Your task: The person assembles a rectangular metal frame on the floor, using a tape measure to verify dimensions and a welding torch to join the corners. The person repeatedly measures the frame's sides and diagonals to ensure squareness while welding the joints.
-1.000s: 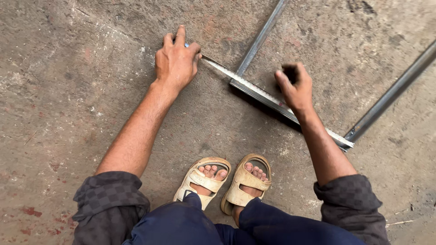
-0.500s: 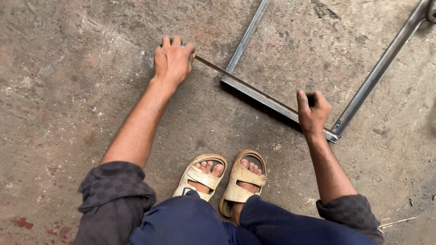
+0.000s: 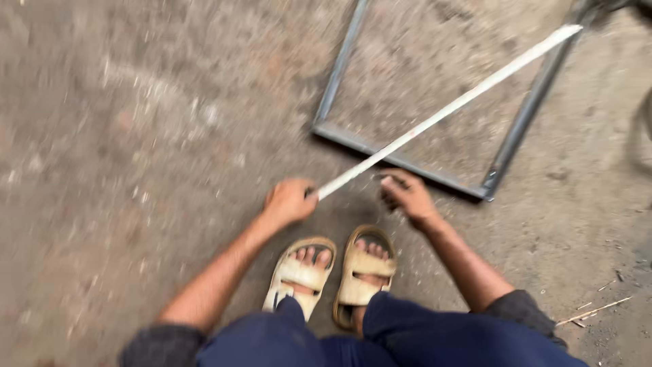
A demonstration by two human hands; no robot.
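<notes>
The tape (image 3: pixel 448 109) runs from the left hand (image 3: pixel 288 202) toward 2 o'clock, across the frame (image 3: pixel 401 160) that lies on the floor (image 3: pixel 136 136). The left hand is closed on the near end of the tape. The right hand (image 3: pixel 406 196) hovers beside it, curled; whether it pinches anything I cannot tell. If the far end slips off the frame corner, the tape may snap back toward the fingers and the sandals (image 3: pixel 333 272).

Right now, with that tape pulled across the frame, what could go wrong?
The measuring tape stretches corner to corner; if the left hand slips, it may snap back toward the right hand. The metal frame lies close to sandalled feet, with bare toes exposed. The blurred view hides the far end's hold.
</notes>
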